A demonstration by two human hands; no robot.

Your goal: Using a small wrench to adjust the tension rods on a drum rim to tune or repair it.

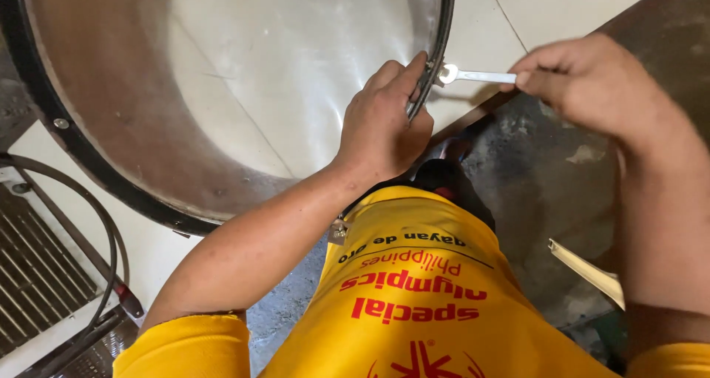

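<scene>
A large round metal drum (103, 89) with a black rim lies tilted in front of me, its open end showing the pale floor through it. My left hand (381, 123) grips the rim at its right side, fingers curled over the edge. My right hand (592, 78) pinches the handle of a small silver wrench (477, 75), whose open jaw sits against a fitting on the outside of the rim, just beyond my left fingertips.
I wear a yellow shirt (414, 289) with red lettering. A metal grille (33, 274) and dark curved tubing (103, 237) lie at the lower left. Rough grey concrete (547, 178) spreads to the right, with a pale flat strip (588, 271) on it.
</scene>
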